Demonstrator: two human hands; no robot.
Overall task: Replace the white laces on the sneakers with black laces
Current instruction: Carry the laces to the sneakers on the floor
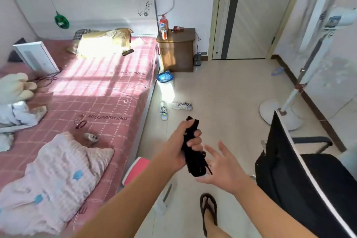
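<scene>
Our left hand (180,149) grips the bundled black laces (193,152), hiding their middle; our right hand (222,168) hovers beside them, fingers spread. Both sneakers (181,105) lie on the floor (222,92) near the bed (100,87), lace detail indistinct.

The left hand (180,148) grips a bundle of black laces (193,152) at centre. The right hand (222,168), fingers spread, hovers at 4 o'clock beside it. Two sneakers (181,105) lie on the floor (222,92) at 12 o'clock, near the bed (100,87).
</scene>
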